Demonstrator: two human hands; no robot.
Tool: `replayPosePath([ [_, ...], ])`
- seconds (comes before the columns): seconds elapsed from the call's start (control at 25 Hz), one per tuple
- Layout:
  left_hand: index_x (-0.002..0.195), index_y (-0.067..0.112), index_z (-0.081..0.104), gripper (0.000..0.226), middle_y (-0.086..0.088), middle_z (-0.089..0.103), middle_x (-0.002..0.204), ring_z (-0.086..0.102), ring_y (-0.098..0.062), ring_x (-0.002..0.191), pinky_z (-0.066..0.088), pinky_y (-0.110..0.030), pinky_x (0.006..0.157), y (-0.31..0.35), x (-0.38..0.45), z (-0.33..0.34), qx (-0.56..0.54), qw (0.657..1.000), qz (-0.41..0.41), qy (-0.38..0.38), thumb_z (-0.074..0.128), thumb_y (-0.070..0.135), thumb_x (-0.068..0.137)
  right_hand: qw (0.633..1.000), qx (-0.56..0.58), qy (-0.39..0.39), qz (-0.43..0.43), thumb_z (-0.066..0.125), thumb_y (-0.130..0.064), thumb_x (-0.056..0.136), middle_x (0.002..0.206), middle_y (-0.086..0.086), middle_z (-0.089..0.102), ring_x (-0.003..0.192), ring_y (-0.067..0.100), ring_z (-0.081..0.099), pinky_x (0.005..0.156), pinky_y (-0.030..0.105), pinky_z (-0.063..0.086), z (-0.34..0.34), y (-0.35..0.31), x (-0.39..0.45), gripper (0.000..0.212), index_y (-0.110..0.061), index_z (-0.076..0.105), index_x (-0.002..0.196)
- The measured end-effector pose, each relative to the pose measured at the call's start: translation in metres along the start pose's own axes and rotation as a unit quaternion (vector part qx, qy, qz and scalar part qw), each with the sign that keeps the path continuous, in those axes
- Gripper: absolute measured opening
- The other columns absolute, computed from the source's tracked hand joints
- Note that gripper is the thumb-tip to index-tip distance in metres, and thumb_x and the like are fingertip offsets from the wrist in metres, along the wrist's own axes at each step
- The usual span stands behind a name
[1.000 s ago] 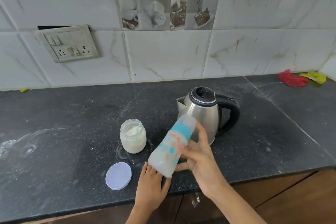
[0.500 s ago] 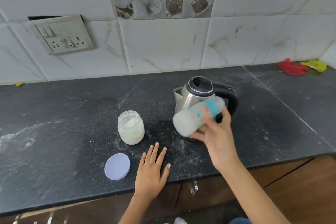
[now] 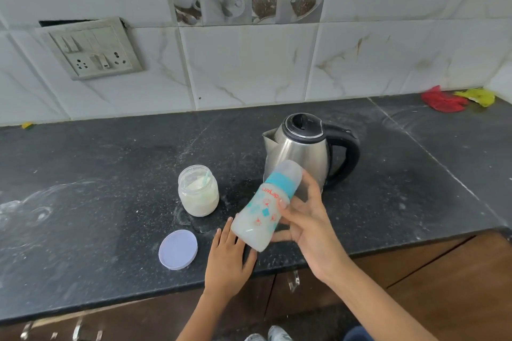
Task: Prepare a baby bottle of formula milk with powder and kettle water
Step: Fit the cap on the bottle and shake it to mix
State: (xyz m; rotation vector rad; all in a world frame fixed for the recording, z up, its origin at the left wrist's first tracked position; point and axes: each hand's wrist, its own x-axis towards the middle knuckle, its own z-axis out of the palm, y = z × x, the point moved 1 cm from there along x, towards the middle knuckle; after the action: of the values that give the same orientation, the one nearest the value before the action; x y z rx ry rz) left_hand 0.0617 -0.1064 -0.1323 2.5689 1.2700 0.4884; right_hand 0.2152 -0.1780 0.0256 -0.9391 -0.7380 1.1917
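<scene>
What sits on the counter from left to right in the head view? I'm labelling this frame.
Lid → powder jar → left hand → bottle held in the right hand → red cloth → yellow cloth. The kettle overlaps the bottle, so I left it out.
</scene>
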Motion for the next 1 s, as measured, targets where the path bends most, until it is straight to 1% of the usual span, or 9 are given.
replayPosePath([
  [0.16,0.143,0.024,0.042,0.052,-0.002,0.025,0.157,0.022,-0.022,0.146,0.02,-0.042,0.117,0.001,0.002,0.0,0.012,1.0,-0.015,0.005,0.038,0.046,0.096,0.996,0.041,0.062,-0.046,0.068,-0.015,0.084,0.112,-0.002,0.073,0.108,0.03,0.069,0.071,0.046,0.061,-0.016,-0.021,0.011,0.07,-0.042,0.035,0.14],
  [0.24,0.141,0.021,0.045,0.051,-0.004,0.032,0.154,0.028,-0.025,0.144,0.022,-0.043,0.117,0.001,0.002,0.0,0.013,1.0,-0.01,0.001,0.04,0.045,0.096,0.999,0.009,0.03,-0.015,0.071,-0.018,0.082,0.114,0.0,0.072,0.108,0.029,0.069,0.071,0.044,0.061,-0.011,-0.018,0.008,0.069,-0.041,0.038,0.138],
  [0.32,0.141,0.02,0.044,0.051,-0.004,0.039,0.151,0.032,-0.024,0.142,0.024,-0.043,0.118,0.001,0.002,-0.002,0.008,1.0,-0.002,-0.007,0.041,0.044,0.096,0.999,-0.005,0.015,0.041,0.074,-0.02,0.08,0.117,0.005,0.072,0.107,0.027,0.07,0.072,0.04,0.061,-0.005,-0.003,-0.001,0.063,-0.031,0.045,0.135],
  [0.4,0.142,0.021,0.043,0.052,-0.003,0.038,0.152,0.03,-0.022,0.143,0.021,-0.041,0.119,0.0,0.002,-0.002,0.009,1.0,-0.005,-0.005,0.04,0.045,0.096,0.997,0.019,0.031,0.065,0.073,-0.019,0.077,0.113,0.007,0.074,0.104,0.024,0.071,0.071,0.035,0.061,-0.006,0.0,-0.003,0.049,-0.023,0.06,0.124],
  [0.48,0.144,0.023,0.04,0.053,-0.002,0.03,0.156,0.022,-0.021,0.146,0.017,-0.039,0.119,0.002,0.001,-0.003,0.014,1.0,-0.01,-0.007,0.035,0.047,0.097,0.993,0.069,0.049,0.078,0.07,-0.018,0.076,0.103,0.004,0.077,0.099,0.019,0.073,0.071,0.033,0.061,-0.011,-0.003,0.0,0.026,-0.024,0.077,0.1],
  [0.56,0.147,0.026,0.034,0.054,0.0,0.018,0.159,0.013,-0.019,0.148,0.012,-0.038,0.12,0.001,0.001,-0.002,0.014,1.0,-0.012,-0.014,0.032,0.049,0.098,0.986,0.109,0.073,0.102,0.07,-0.022,0.074,0.091,0.001,0.078,0.089,0.016,0.075,0.069,0.034,0.061,-0.011,-0.003,0.003,0.016,-0.025,0.081,0.086],
  [0.72,0.149,0.029,0.029,0.056,0.003,0.01,0.16,0.008,-0.017,0.149,0.006,-0.035,0.119,0.0,0.001,-0.002,0.017,1.0,-0.017,-0.017,0.029,0.052,0.098,0.979,0.107,0.09,0.15,0.07,-0.028,0.076,0.095,0.008,0.078,0.091,0.022,0.075,0.073,0.039,0.058,-0.013,0.001,0.005,0.036,-0.018,0.063,0.11],
  [0.84,0.149,0.029,0.027,0.057,0.002,0.009,0.16,0.006,-0.017,0.149,0.005,-0.035,0.12,0.0,0.001,-0.003,0.013,1.0,-0.016,-0.017,0.027,0.052,0.097,0.974,0.117,0.076,0.18,0.062,-0.02,0.084,0.092,0.01,0.077,0.091,0.026,0.073,0.08,0.044,0.058,-0.019,0.003,0.003,0.034,-0.015,0.059,0.117],
  [1.0,0.149,0.029,0.027,0.057,0.003,0.007,0.16,0.006,-0.017,0.149,0.008,-0.037,0.122,0.0,0.002,-0.003,0.013,1.0,-0.014,-0.019,0.025,0.053,0.097,0.986,-0.019,0.042,0.157,0.073,-0.015,0.075,0.102,0.003,0.076,0.099,0.022,0.073,0.069,0.038,0.061,-0.021,-0.004,-0.001,0.064,-0.026,0.048,0.133],
])
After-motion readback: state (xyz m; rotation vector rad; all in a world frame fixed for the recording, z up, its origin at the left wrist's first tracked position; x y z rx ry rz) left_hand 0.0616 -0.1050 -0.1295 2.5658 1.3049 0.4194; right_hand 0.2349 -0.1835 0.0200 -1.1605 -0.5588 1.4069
